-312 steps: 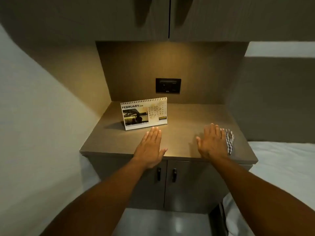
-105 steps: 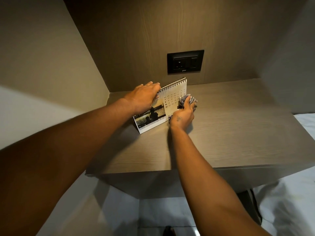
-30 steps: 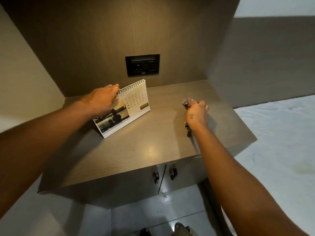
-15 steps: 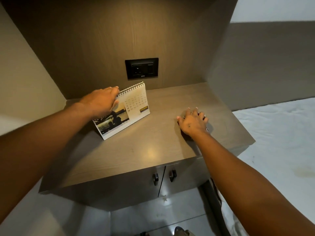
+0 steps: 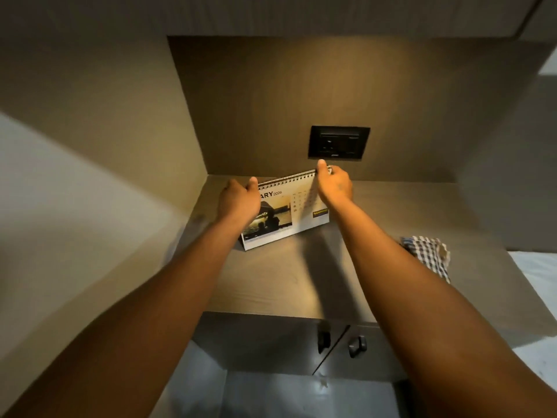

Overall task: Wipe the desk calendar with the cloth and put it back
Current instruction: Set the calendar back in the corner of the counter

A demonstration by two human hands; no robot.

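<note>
Half a second before, the right hand [image 5: 334, 186] was pressed flat on the cloth [image 5: 428, 254] at the right part of the counter [image 5: 271, 285], and only the left hand [image 5: 239, 200] was on the desk calendar [image 5: 289, 211]. At this moment the cloth lay alone, crumpled, at about 3 o'clock from the calendar and well apart from it, near the right edge of the counter, and no hand touched it. The right hand had moved to the calendar and pinched the right end of its spiral top edge; the left hand was closed on the left end of the same edge. The calendar stood on the counter at 12 o'clock from the person, below the wall socket [image 5: 339, 142], with its front page turned a little to the right. I judged that the wiping was finished and that both hands were now squaring the calendar into its place, the last step.
</note>
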